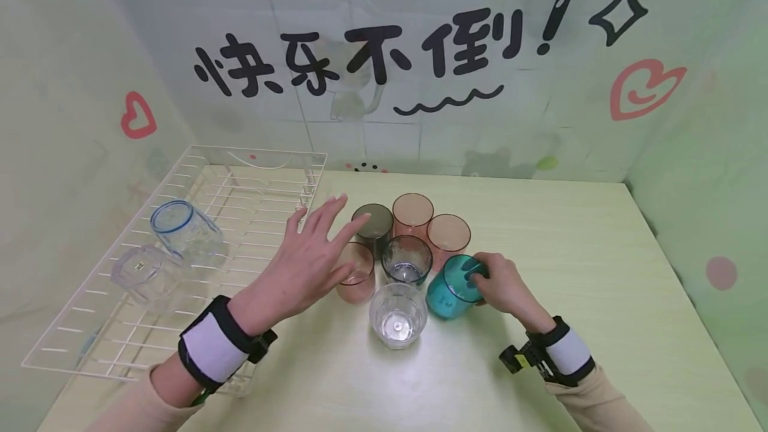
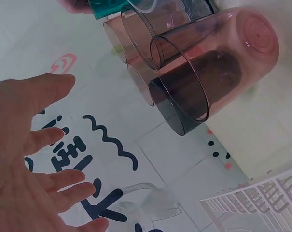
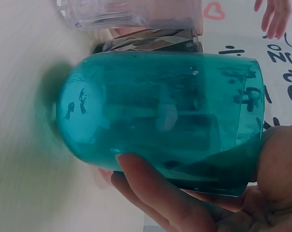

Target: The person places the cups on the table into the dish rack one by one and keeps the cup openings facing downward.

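Observation:
My right hand (image 1: 509,291) grips a teal tumbler (image 1: 445,296) at its rim and side; in the right wrist view the thumb and fingers curl round the tumbler's wall (image 3: 160,106). Fingers spread and holding nothing, my left hand (image 1: 305,260) hovers over the left side of the cup cluster. Nearest to it are a pink tumbler (image 1: 357,287) and a smoky grey tumbler (image 1: 375,224). Two more pink tumblers stand behind, one at the back (image 1: 413,211) and one to its right (image 1: 449,235). A dark-rimmed clear tumbler (image 1: 407,260) stands mid-cluster, with a clear glass (image 1: 399,324) in front.
At the left, a white wire rack (image 1: 258,219) carries a blue-rimmed clear cup (image 1: 187,232) and a faintly purple clear cup (image 1: 147,275), both lying tilted. A printed backdrop (image 1: 480,132) stands behind the pale wooden table (image 1: 600,285).

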### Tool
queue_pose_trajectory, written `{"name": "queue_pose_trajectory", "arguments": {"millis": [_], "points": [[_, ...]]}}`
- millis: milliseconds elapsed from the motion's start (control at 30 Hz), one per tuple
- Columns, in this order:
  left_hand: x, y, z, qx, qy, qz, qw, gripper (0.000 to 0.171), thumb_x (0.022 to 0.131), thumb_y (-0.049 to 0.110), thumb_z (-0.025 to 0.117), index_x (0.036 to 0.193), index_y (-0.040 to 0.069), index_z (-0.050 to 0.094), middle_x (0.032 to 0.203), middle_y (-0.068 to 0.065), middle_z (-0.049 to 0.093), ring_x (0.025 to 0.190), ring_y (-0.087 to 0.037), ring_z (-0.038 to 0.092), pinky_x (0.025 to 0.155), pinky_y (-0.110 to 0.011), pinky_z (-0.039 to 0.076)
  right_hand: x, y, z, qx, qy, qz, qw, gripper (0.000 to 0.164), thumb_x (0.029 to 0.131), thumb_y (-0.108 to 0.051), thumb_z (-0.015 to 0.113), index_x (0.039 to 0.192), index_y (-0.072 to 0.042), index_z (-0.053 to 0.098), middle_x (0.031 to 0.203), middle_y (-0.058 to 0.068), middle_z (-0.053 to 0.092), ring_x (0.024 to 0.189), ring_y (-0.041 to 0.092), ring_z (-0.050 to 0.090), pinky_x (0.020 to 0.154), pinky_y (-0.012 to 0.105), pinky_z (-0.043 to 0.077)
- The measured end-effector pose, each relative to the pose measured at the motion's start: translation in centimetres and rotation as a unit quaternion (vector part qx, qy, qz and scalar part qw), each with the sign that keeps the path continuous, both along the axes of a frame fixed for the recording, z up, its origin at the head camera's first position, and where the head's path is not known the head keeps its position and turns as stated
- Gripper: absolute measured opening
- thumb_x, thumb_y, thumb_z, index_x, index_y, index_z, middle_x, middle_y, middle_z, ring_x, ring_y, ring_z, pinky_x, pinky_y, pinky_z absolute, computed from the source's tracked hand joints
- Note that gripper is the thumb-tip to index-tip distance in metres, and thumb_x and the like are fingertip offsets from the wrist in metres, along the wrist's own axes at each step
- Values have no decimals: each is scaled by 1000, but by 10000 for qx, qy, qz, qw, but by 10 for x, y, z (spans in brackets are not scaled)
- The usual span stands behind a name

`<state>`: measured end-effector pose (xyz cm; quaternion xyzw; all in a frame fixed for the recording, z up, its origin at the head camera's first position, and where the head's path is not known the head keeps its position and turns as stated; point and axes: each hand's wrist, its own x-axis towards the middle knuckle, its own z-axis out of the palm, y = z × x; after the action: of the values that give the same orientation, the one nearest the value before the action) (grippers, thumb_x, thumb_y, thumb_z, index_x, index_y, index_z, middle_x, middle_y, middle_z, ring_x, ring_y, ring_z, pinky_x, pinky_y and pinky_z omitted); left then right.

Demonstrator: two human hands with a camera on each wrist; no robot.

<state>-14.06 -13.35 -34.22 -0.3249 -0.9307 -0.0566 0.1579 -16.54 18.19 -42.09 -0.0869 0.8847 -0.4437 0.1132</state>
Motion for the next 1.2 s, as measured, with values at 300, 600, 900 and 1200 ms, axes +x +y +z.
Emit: {"name": "queue_pose_trajectory", "arguments": {"millis": [300,600,900,1200], "points": [[-2,-1,-3,59,-109,56,9999,72,82,31,81,141,6,49,146,-29,35,133,-42,36,100,-65,28,4,3,12,391,309,3,9988,20,90,10,53,108,14,60,94,21,63,83,32,60,64,41,56],[-3,0,-5,83,-186,36,9998,73,83,36,79,142,6,49,146,-29,35,135,-41,34,101,-65,27,8,6,27,412,603,58,9973,16,90,9,56,105,12,61,94,19,63,83,31,57,71,46,52],[-3,3,-4,170,-387,-119,9990,84,78,47,80,144,8,46,148,-28,33,136,-42,31,102,-67,24,9,8,43,123,740,155,9971,19,92,7,56,110,13,59,105,25,63,97,39,58,83,56,49],[-3,12,-3,611,-600,-593,9946,93,75,51,82,147,10,41,150,-25,31,139,-37,29,102,-62,27,8,3,45,-388,917,89,9950,19,94,7,55,112,12,58,107,23,60,96,36,53,85,52,44]]}}
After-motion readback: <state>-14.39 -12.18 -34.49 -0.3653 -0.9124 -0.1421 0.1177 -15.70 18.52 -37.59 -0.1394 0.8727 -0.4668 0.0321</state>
